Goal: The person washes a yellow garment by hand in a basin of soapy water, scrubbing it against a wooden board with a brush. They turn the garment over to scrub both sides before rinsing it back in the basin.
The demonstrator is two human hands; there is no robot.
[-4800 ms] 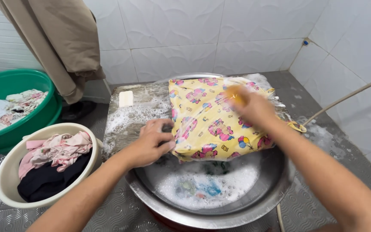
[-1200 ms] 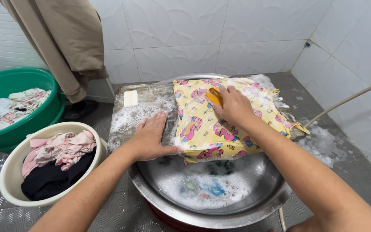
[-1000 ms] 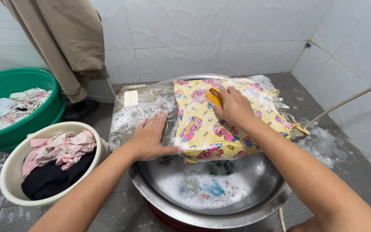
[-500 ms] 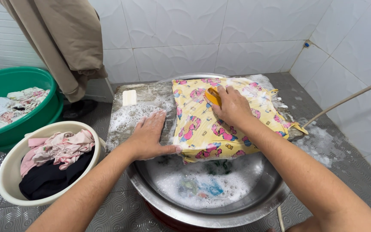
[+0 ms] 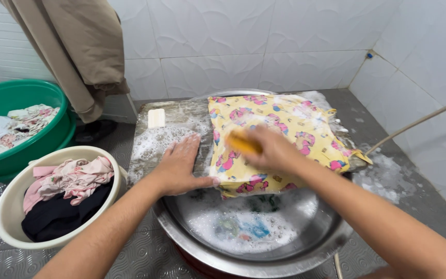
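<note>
A yellow cloth with a pink cartoon print [image 5: 290, 121] lies spread on a soapy wash board [image 5: 156, 147] set across a metal basin [image 5: 264, 248]. My right hand [image 5: 274, 151] grips an orange scrub brush [image 5: 242, 141] and presses it onto the near part of the cloth; the hand is blurred. My left hand [image 5: 179, 165] lies flat on the board, thumb pinning the cloth's near left edge. The basin holds foamy water with submerged coloured clothes [image 5: 243, 225].
A bar of white soap [image 5: 156, 118] rests on the board's far left. A cream tub [image 5: 6, 217] of pink and black clothes and a green tub [image 5: 32, 98] of laundry stand at left. A beige garment [image 5: 78, 46] hangs on the tiled wall. A hose [image 5: 414, 121] runs at right.
My right hand has dragged the orange brush from the far middle of the cloth toward me, to its near part. My left hand has stayed flat on the board.
</note>
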